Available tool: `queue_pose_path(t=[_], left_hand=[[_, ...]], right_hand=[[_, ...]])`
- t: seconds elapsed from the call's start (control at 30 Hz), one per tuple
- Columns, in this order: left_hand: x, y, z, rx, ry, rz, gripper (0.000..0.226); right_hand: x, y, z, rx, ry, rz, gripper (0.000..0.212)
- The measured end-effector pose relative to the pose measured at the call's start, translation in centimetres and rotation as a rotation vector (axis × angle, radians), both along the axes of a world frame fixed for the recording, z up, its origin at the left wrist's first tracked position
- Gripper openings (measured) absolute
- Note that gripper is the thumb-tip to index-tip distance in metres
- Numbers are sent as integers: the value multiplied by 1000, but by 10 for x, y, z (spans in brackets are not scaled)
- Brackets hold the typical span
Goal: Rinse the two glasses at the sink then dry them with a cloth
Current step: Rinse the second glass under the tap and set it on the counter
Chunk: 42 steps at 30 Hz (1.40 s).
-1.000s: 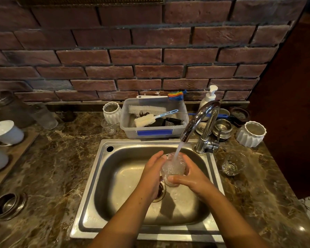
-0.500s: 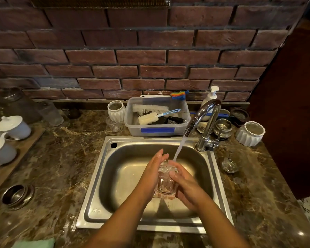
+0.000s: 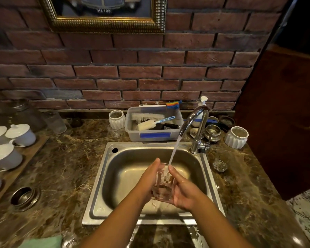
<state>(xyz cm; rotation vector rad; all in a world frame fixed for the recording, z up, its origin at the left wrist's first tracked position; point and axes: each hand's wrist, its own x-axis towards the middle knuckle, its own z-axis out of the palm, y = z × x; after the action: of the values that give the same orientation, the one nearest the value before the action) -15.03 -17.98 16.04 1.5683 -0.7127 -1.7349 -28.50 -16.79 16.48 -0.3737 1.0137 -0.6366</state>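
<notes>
Head view looks down on your two hands over the steel sink (image 3: 104, 178), with the clear glass (image 3: 164, 187) held between them above the basin, its mouth tipped up and away from you toward the tap (image 3: 195, 126). Your left hand (image 3: 148, 179) lies along the glass's left side, fingers nearly straight and pressed flat to the wall. Your right hand (image 3: 185, 194) cups the right side and base, thumb laid up the near wall toward the rim, while its fingers go round behind the glass where they cannot be made out. A thin stream of water (image 3: 174, 149) runs from the spout and lands at the rim, right by your thumb tip. The second glass (image 3: 220, 165) stands on the marble counter (image 3: 64, 169) just right of the sink, apart from both hands. A corner of green cloth (image 3: 43, 241) shows at the bottom edge, on the counter left of your forearm. Behind the sink sits a plastic tub (image 3: 150, 138) holding bottle brushes (image 3: 148, 116), with a white ribbed cup (image 3: 116, 119) at its left and another ribbed cup (image 3: 236, 137) right of the tap. White lidded cups (image 3: 20, 134) rest on a wooden tray (image 3: 38, 145) at far left.
</notes>
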Motion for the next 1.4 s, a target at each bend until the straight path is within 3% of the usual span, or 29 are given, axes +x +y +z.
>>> queue_pose_path(t=[0.33,0.93,1.23,1.4], left_hand=[[6,14,11,45,34,23,59],[4,33,28,-12,45,53,49],[1,50,27,-171,2,-178,33],[-15,58,15,-255,-16,-280,56]], right_hand=[[10,10,11,59,42,6,63],[11,32,34,-53,120,-24,55],[-22,26,27,-252,142,-122,57],[-46,28,34,-401,304,11,45]])
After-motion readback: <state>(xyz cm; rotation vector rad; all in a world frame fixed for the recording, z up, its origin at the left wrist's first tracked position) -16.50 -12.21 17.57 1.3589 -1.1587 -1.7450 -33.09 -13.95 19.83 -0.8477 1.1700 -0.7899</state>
